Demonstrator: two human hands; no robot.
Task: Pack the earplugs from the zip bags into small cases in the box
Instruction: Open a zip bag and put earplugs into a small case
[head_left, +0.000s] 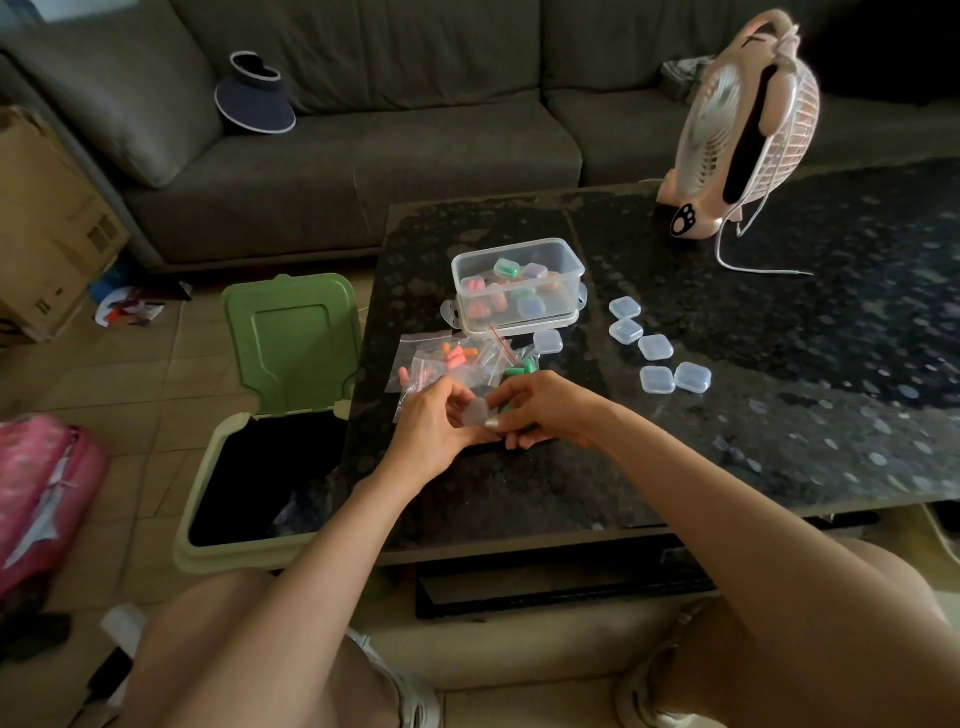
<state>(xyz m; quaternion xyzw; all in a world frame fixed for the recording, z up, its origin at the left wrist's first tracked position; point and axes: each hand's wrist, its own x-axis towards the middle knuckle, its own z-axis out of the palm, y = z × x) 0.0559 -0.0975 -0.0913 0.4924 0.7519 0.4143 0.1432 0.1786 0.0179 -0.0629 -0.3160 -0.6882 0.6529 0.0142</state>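
Earplugs (519, 370) in green peek out just past the right hand (543, 410), kept close, I'd guess, so they can go straight into the case (477, 413). That small clear case is pinched between both hands over the near table (519, 493). The left hand (434, 423) steadies it while fingers (492, 423) of the right curl against its edge, likely working the lid. Whether it is open I cannot tell. Just beyond lie the zip bags (441, 364) with orange and pink plugs, in easy reach. Behind them the box (456, 269) holds filled coloured cases. Five spare cases (656, 347) wait to the right, one more beside the box. A bin (197, 519) stands open at the left, handy for emptied bags. Nothing seems to block the way to the box, and the fan (743, 130) stands well off.
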